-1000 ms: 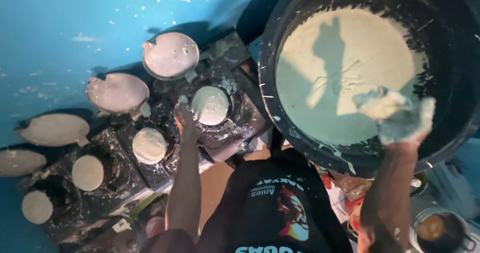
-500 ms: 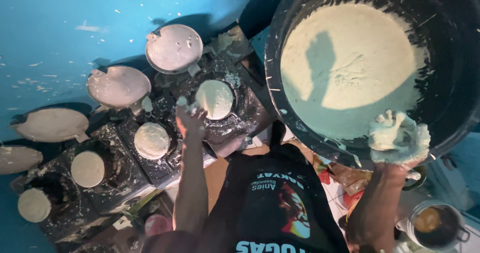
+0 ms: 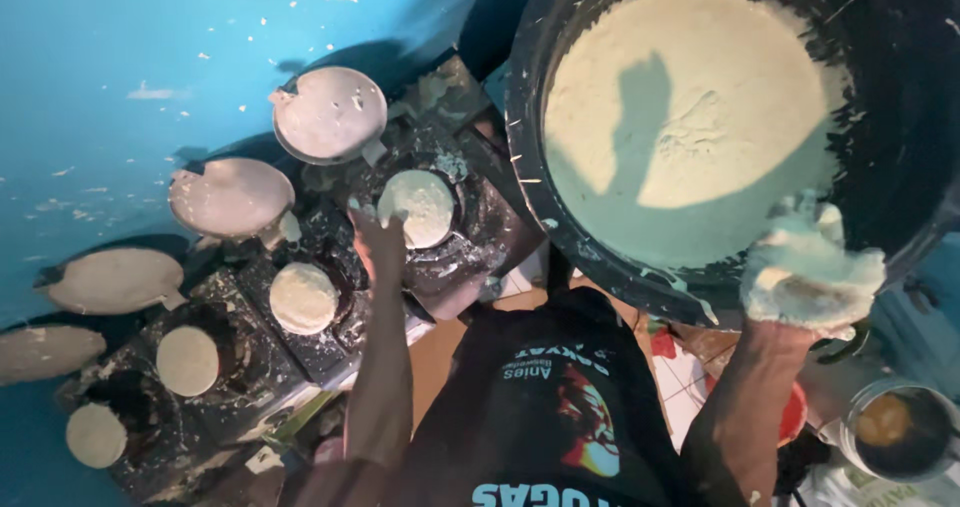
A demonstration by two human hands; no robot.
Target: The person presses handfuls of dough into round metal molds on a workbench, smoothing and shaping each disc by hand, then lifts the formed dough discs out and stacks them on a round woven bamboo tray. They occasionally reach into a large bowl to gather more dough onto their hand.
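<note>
A big black basin (image 3: 525, 167) at upper right holds pale batter (image 3: 690, 117). My right hand (image 3: 810, 277) is coated in batter and cups a dripping lump of it over the basin's near rim. My left hand (image 3: 378, 242) reaches to a row of small black round pans, its fingers at the edge of the nearest filled pan (image 3: 420, 207). Further pans (image 3: 303, 297), (image 3: 187, 360) hold round pale discs of batter.
Round lids (image 3: 328, 114), (image 3: 230, 197), (image 3: 115, 279) stand open behind the pans, against a splattered blue surface (image 3: 120, 57). A small metal pot (image 3: 900, 429) with brownish contents sits at lower right. Another filled pan (image 3: 95, 434) is at far lower left.
My right hand has lifted out of the batter and drawn back to the basin's near rim with a handful. My left hand stays by the nearest filled pan.
</note>
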